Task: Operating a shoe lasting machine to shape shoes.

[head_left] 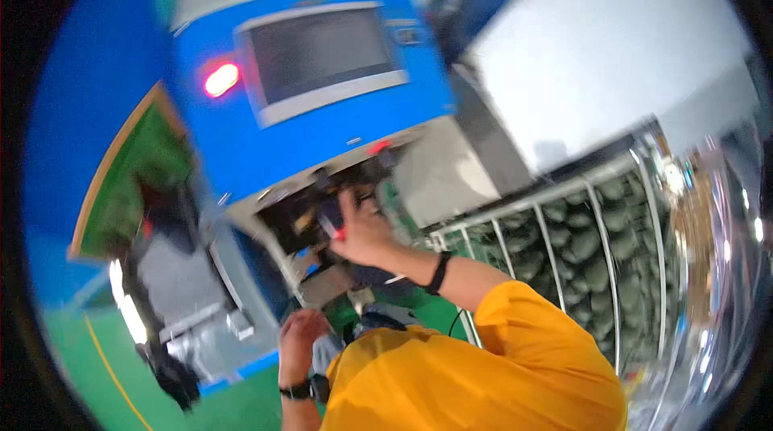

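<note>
My right hand [364,236] reaches into the dark working opening [302,217] under the front of a blue machine [322,137]. One of its fingers points up, and the others curl beside a small dark piece with a red spot. Blur hides what that piece is. Lower down, close to my body, my left hand [304,329] hangs loosely bent, away from the opening. Its fingers are smeared and nothing can be made out in them. A black band circles the right wrist and a dark watch [314,388] the left.
The machine carries a dark screen [318,52] and a glowing red lamp [221,80]. At right, a white-barred rack [600,246] holds several rounded grey-green pieces beneath a white panel [612,60]. A grey box-like unit [177,278] stands left on the green floor [80,350].
</note>
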The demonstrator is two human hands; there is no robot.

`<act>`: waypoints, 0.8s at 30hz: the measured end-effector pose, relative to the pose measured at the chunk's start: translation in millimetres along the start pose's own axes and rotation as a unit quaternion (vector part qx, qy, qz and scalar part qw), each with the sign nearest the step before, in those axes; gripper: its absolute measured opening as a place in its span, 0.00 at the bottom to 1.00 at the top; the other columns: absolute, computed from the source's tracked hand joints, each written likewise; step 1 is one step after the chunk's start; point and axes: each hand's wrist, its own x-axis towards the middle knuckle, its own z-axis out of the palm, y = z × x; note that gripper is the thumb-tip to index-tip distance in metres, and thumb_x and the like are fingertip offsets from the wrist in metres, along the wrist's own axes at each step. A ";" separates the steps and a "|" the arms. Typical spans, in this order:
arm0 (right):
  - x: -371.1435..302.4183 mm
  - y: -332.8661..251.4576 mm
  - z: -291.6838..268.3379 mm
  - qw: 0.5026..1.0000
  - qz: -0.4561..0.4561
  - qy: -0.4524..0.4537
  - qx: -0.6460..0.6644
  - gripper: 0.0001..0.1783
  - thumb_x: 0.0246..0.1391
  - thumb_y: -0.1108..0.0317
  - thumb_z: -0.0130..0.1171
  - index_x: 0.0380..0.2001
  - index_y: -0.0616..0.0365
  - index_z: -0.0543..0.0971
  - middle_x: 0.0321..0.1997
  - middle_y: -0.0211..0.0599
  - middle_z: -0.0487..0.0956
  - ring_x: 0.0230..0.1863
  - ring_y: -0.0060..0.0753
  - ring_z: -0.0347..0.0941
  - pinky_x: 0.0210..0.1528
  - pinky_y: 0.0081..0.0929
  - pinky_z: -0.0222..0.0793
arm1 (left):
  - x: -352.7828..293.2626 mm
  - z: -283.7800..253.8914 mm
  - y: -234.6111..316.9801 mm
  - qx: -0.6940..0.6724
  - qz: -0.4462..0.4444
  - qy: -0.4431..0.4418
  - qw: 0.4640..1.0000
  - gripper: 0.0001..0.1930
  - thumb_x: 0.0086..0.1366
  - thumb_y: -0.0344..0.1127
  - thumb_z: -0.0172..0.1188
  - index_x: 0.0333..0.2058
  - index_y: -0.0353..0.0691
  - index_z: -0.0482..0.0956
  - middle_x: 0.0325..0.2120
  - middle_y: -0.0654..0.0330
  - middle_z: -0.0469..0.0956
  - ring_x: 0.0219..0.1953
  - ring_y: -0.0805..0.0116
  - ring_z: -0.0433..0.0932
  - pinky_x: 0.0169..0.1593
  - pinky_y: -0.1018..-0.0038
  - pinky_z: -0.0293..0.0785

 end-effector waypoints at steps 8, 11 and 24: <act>-15.0 13.9 3.1 0.989 -0.125 0.072 0.016 0.62 0.50 0.52 0.68 0.74 0.69 0.40 0.45 0.67 0.69 0.32 0.59 0.79 0.32 0.42 0.79 | 41.7 -115.0 -11.0 0.159 0.067 -0.158 0.972 0.10 0.70 0.41 0.52 0.40 0.42 0.77 0.34 0.56 0.80 0.31 0.63 0.79 0.32 0.73 0.75; -27.5 34.9 6.7 0.987 -0.093 0.127 0.010 0.61 0.50 0.53 0.68 0.74 0.68 0.41 0.43 0.63 0.69 0.32 0.55 0.78 0.33 0.41 0.78 | 25.9 -29.1 11.1 0.165 -0.005 0.032 0.986 0.12 0.70 0.42 0.52 0.43 0.41 0.76 0.35 0.54 0.80 0.31 0.61 0.79 0.32 0.72 0.75; -110.7 32.0 41.6 0.954 -0.103 0.269 0.082 0.59 0.47 0.60 0.67 0.76 0.56 0.44 0.41 0.56 0.69 0.35 0.53 0.75 0.37 0.44 0.75 | -37.0 80.3 52.9 0.327 0.005 -0.073 0.942 0.09 0.71 0.36 0.57 0.43 0.37 0.76 0.36 0.58 0.81 0.41 0.66 0.79 0.46 0.70 0.75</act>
